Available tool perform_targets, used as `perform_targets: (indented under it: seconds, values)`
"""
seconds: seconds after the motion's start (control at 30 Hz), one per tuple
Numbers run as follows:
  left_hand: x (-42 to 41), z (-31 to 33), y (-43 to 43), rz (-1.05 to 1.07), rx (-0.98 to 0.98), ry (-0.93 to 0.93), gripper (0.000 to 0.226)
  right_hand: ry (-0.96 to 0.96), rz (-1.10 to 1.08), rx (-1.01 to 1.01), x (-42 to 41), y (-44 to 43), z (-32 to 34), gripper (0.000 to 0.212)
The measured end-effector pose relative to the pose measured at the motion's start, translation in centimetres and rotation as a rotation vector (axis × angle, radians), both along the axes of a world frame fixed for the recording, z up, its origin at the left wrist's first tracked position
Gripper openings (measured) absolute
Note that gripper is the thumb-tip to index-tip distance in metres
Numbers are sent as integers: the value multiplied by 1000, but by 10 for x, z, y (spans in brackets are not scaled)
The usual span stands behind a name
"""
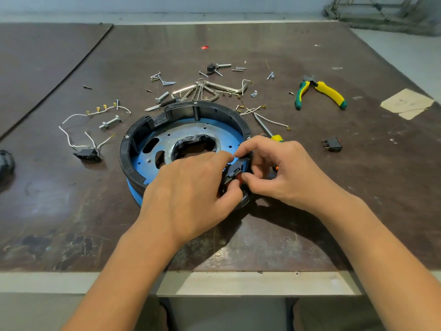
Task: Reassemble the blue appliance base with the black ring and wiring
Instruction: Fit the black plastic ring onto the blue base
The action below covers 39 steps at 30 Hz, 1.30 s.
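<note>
1. One blue base (140, 163) lies on the table (310, 211), near its front edge and in the middle.
2. One black ring (126, 144) sits on the base as a wall around it. A gap shows in the wall at the near left.
3. Inside the ring lies the blue plate with one large middle hole (193, 148) lined in black, two oval slots and many small holes.
4. Two switches: one (232, 173), black and red, sits at the ring's near-right wall between the hands; one (332, 145) lies loose, well to the right.
5. Left hand (191, 189): fingers curled, thumb and forefinger pinching the first switch from inside the ring.
6. Right hand (281, 168): fingers curled, thumb and forefinger pinching the same switch from outside.
7. One screwdriver (263, 129) lies just right of the ring, its handle partly under the right hand.
8. One pair of pliers (321, 93), jaws apart, lies far right.
9. One bunch of hex keys (207, 90) lies behind the ring.
10. One wire harness (95, 113) with a black socket (87, 155) lies to the left; a second bundle of wires (262, 115) lies right of the ring.
11. At least three large bolts (110, 122) and many small screws (164, 81) lie scattered; the screws are too small to count.
12. One piece of cardboard (405, 101) lies at the far right.
</note>
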<state>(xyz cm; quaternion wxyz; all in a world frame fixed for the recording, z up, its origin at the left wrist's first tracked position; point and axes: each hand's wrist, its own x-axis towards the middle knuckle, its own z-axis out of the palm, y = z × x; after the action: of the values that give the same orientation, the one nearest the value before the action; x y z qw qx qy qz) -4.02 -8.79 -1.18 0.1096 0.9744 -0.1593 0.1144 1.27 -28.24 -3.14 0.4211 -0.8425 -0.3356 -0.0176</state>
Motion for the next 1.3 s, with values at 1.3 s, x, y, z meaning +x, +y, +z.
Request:
perform_targets:
  seconds: [1.3]
  values:
    - [2,-3,2,0,48,-41,46,66,-593,-109,28,-85,3,19]
